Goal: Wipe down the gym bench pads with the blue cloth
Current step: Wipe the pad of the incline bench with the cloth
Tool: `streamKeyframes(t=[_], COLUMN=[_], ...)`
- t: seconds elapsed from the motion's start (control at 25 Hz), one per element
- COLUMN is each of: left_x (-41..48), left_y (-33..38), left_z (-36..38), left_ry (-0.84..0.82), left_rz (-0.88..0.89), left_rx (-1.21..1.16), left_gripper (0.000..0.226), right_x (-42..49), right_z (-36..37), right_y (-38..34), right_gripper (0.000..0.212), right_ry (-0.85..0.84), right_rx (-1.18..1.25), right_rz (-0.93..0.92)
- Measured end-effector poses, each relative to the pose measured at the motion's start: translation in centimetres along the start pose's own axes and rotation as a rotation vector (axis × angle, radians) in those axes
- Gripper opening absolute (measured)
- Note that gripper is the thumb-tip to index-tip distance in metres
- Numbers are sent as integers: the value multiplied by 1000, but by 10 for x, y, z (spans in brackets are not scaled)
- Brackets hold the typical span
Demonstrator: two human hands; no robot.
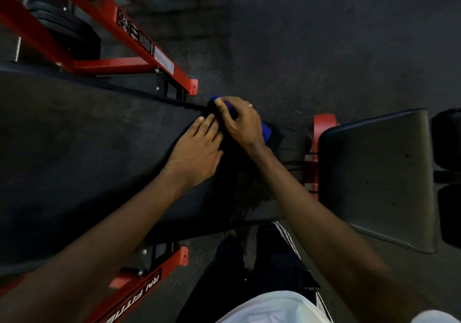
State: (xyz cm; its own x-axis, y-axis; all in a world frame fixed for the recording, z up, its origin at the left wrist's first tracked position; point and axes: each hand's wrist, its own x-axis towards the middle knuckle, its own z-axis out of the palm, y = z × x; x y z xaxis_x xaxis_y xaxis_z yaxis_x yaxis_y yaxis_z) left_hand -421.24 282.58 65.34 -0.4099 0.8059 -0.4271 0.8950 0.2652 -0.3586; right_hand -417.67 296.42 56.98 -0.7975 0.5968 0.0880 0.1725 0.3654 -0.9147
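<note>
Here, curled fingers (224, 107) of the right hand (243, 125) grip the blue cloth (266, 130) against the far corner of the long bench pad (87, 135). Beside them the left hand (197, 153) rests flat on that pad, its fingers straight and close together. A second pad (374, 173) stands apart to the right.

Bare forearms (324, 223), a white shirt (272, 307), dark trousers (272, 263) with white side stripes (285, 234) — and a thin ring (250, 105) on the right hand (240, 123).
</note>
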Motion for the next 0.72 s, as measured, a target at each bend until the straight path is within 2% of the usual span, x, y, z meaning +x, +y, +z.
streamKeyframes(t=[0.08,0.12,0.2,0.32,0.36,0.44,0.56,0.64,0.72], left_x=[-35,-55,-80,-73,-69,-66,-69,-70,-70], left_y=[-16,-24,-32,-25,-23,-23,-27,-26,-25], left_z=[0,1,3,2,1,0,-2,-3,-3], left_ry=[110,174,218,187,169,118,75,53,86], left_rz=[-65,-95,-131,-129,-127,-130,-108,-92,-126], left_rx=[-56,-61,-29,9,10,21,56,42,45], left_gripper=[60,60,62,63,64,67,66,62,63], right_x=[-15,-26,-36,-18,-11,0,13,21,18], right_z=[2,2,1,6,9,18,37,42,31], right_y=[4,13,34,26,12,-23,-86,-104,-78], right_gripper=[30,36,44,46,46,40,33,33,33], right_ry=[-37,-64,-44,73,91,80,-61,-173,-232], right_rx=[-2,-40,-120,-102,-106,-67,47,13,-12], right_rz=[-106,-99,38,376,390,200,-171,-280,-276])
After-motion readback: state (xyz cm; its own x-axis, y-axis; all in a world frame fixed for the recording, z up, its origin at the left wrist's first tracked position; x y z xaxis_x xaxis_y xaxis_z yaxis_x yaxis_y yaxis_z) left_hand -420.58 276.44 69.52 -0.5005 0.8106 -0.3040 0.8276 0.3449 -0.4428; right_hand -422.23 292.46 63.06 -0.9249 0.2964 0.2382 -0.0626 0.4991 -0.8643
